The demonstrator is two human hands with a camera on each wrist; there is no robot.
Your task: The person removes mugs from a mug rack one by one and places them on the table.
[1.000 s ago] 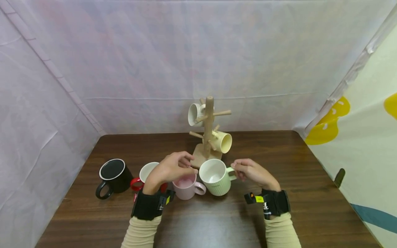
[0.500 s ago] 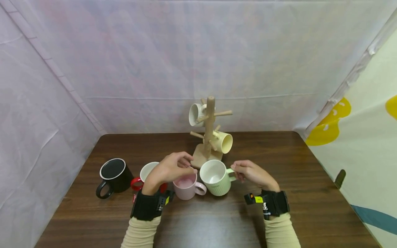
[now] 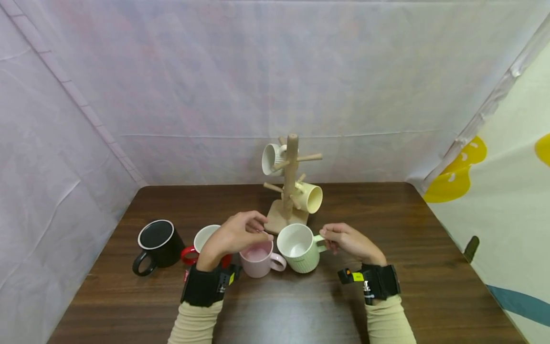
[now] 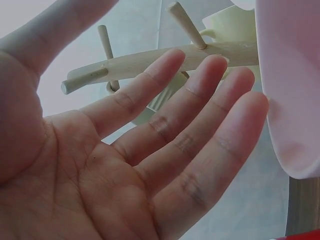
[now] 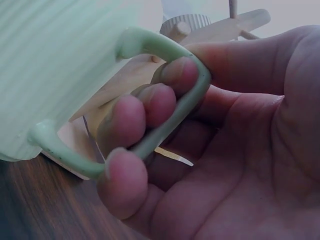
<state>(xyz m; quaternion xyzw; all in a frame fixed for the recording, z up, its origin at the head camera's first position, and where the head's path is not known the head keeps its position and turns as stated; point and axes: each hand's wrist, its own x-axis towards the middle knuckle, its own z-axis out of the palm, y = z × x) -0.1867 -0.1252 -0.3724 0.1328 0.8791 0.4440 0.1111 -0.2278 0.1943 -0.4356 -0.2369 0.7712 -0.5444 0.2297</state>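
Observation:
My right hand (image 3: 354, 241) grips the handle of a pale green ribbed mug (image 3: 304, 260). In the right wrist view the fingers (image 5: 125, 117) curl through the handle (image 5: 172, 125), with the thumb against its top. The mug looks upright, close to the table; whether it touches the wood I cannot tell. My left hand (image 3: 234, 235) hovers over the pink mug (image 3: 256, 267), its fingers loosely spread and holding nothing. In the left wrist view a fingertip lies at the edge of the pink mug (image 4: 295, 75); contact is unclear.
Behind the hands stands a wooden mug tree (image 3: 290, 177), bearing a white mug (image 3: 270, 159) on an upper peg and a cream mug (image 3: 310, 198) on a lower one. A red-handled white mug (image 3: 205, 235), partly hidden by my left arm, and a black mug (image 3: 165, 246) are at left.
Almost nothing differs. The green mug and my right hand have shifted very slightly toward me, while the left hand stays over the pink mug.

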